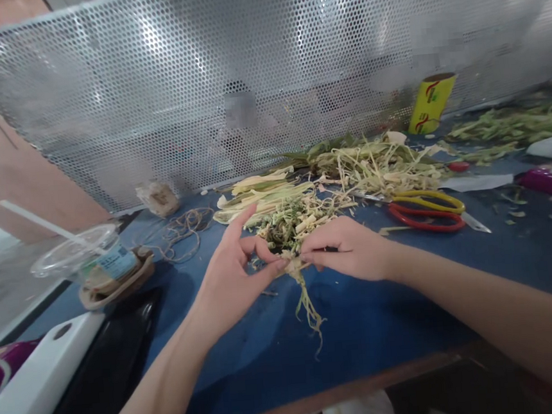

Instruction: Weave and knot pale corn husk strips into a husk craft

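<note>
So the left hand (237,281) has its thumb and a bent finger pinched nearly closed on a small pale plant piece (293,263), index finger sticking up at about 1 o'clock. The right hand (342,249) is mostly curled, fingertips pinching the same piece from the 3 o'clock side. That piece sits about mid-view, just over the near part of the blue desk (364,328), with stringy pale strands (308,310) hanging toward 6 o'clock. Can't make out exactly what's between the fingertips — too small, and the fingers cover bits of it.

Just past the hands at 12 o'clock there's a heap of chopped greens (291,222), its near edge partly hidden by them. Flat pale leaves (255,192) lie behind that, and a bigger stringy pile (379,166) is at 1 o'clock. Scissors with red and yellow handles (426,212) are at 2 o'clock, blade tips lost near the pile. Tangled twine (186,234) is at 11 o'clock, a plastic cup with a straw (107,260) at 10. Purple thing (551,183) at 3 o'clock runs out of frame — and whoever's behind the perforated metal screen (292,57) is just a blur.
</note>
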`<state>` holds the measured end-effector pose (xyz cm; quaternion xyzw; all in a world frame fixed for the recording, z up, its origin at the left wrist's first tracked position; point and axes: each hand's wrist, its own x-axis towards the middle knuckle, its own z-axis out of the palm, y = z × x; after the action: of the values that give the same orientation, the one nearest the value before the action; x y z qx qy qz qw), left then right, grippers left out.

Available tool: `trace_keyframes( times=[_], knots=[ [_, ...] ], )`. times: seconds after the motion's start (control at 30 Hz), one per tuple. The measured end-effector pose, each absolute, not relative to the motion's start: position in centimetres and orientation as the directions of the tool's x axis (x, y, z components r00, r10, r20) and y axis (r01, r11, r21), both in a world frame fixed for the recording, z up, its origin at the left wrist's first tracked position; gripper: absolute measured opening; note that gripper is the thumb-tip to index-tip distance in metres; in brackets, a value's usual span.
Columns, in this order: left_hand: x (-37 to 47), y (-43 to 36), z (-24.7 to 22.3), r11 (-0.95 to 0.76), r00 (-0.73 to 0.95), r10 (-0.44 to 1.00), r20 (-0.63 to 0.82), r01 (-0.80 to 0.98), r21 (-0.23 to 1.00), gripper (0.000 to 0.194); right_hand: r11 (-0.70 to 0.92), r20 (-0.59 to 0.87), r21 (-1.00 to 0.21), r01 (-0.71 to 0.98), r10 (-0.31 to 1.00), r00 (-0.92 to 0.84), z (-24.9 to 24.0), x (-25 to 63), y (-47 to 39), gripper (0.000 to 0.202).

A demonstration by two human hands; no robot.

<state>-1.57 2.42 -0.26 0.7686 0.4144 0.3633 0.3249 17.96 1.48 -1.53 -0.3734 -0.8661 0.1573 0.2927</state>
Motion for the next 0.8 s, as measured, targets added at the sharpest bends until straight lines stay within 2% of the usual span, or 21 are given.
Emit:
trace_keyframes(
  times=[0.1,0.17,0.27,0.37,0.43,0.57,0.63,0.73,0.8],
  knots=[
    [-1.4,1.9,-0.2,-0.396,0.398,0.874,0.277,0.255,0.882,0.080,0.644,0.405,-0.630,0.434,0.749,-0.524,-1.5,18.0,1.4,0.022],
    [-1.3,1.6,0.0,-0.352,0.391,0.885,0.252,0.210,0.912,0.076,0.633,0.418,-0.678,0.373,0.750,-0.513,-1.5,17.9,1.4,0.021],
    [-1.1,1.3,0.1,-0.318,0.382,0.896,0.226,0.195,0.928,0.067,0.636,0.436,-0.691,0.344,0.746,-0.504,-1.5,17.9,1.5,0.023],
    [-1.2,1.3,0.2,-0.342,0.380,0.892,0.244,0.215,0.915,0.059,0.652,0.435,-0.655,0.382,0.738,-0.516,-1.4,18.0,1.7,0.025],
    [-1.2,1.5,0.1,-0.364,0.379,0.892,0.246,0.278,0.889,0.056,0.694,0.463,-0.557,0.456,0.715,-0.523,-1.5,18.1,1.8,0.024],
    [-1.2,2.0,-0.3,-0.443,0.353,0.889,0.292,0.505,0.741,0.044,0.753,0.625,-0.204,0.626,0.592,-0.509,-1.8,18.2,2.0,0.019],
    [-1.1,2.3,-0.6,-0.466,0.337,0.883,0.326,0.559,0.686,0.039,0.740,0.680,-0.075,0.668,0.528,-0.508,-2.0,18.1,1.9,0.021],
    [-0.9,2.5,-0.9,-0.467,0.327,0.883,0.337,0.537,0.703,0.038,0.714,0.738,0.050,0.698,0.445,-0.508,-2.2,17.8,1.6,0.019],
    [-0.8,2.5,-0.9,-0.477,0.322,0.878,0.356,0.516,0.711,0.037,0.699,0.775,0.079,0.711,0.406,-0.485,-2.3,17.7,1.5,0.017]
  ],
)
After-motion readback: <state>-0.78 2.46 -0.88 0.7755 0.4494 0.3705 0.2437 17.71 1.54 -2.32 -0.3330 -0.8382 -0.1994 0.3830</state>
